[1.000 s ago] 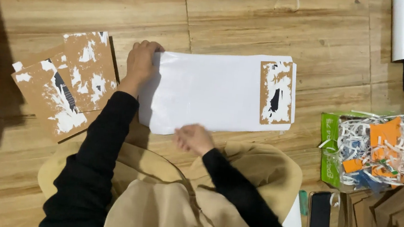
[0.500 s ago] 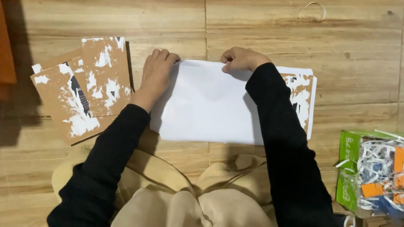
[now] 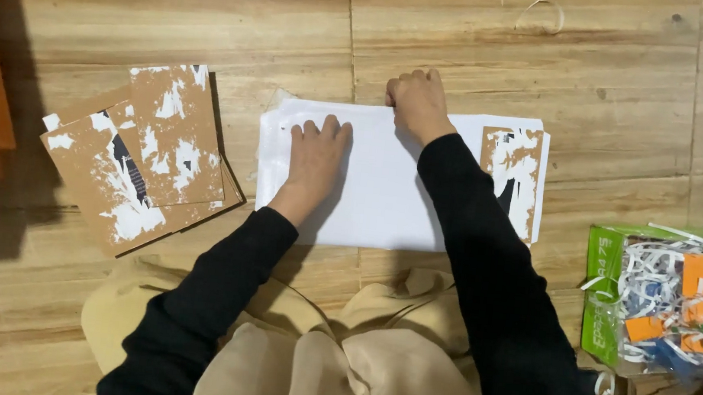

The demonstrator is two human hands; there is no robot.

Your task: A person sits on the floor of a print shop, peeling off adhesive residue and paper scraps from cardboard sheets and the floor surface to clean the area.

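Since a moment ago our left hand (image 3: pixel 317 155) has slid right across the white paper stack (image 3: pixel 377 200), while our right hand stays at its far edge. On the left of the wooden floor (image 3: pixel 471 53) lie torn brown cardboard sheets (image 3: pixel 142 158). Our left hand rests flat on the paper, fingers pressed together. Our right hand (image 3: pixel 418 104) curls its fingers over the far edge, gripping it. Right of it, one more torn brown piece (image 3: pixel 512 175) lies on the stack, and further right sits a bag of paper shreds (image 3: pixel 676 297).
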